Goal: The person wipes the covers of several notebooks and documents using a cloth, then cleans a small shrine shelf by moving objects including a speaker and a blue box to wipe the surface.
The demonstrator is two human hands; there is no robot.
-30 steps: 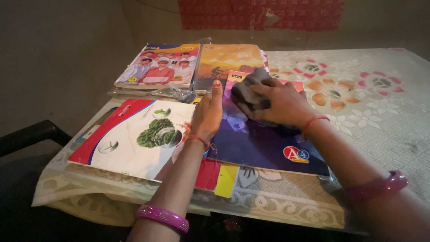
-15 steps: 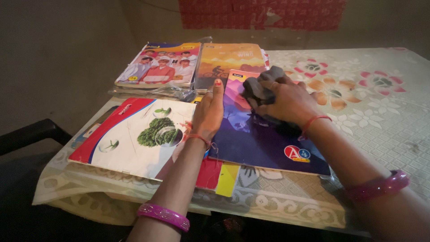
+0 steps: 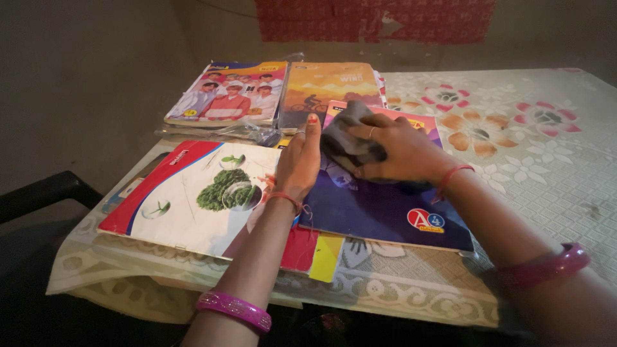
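On a cloth-covered worktop (image 3: 546,173), right hand (image 3: 402,151) clamped over a crumpled grey cloth (image 3: 347,141), pressing it onto the upper part of a purple notebook (image 3: 373,205). Left hand (image 3: 299,164) laid flat, fingers together, holding nothing, along the notebook's left edge, thumb up with a red-painted nail. Red thread at each wrist; pink bangles farther up both forearms. Purple notebook lying at an angle near the worktop's front edge, a round red mark at its lower right corner. Just beside it to the left, a white booklet with a red corner and green plant pictures (image 3: 193,193), partly under the left forearm. Red and yellow sheets (image 3: 315,254) peeking out below the two covers. Farther back, side by side, a notebook with a group photo cover (image 3: 228,93) and an orange notebook with a cyclist silhouette (image 3: 324,87), resting on clear plastic wrap (image 3: 250,133). Pale worktop covering patterned with pink and orange flowers to the right. Dark chair arm (image 3: 45,193) at far left, well apart from the hands.
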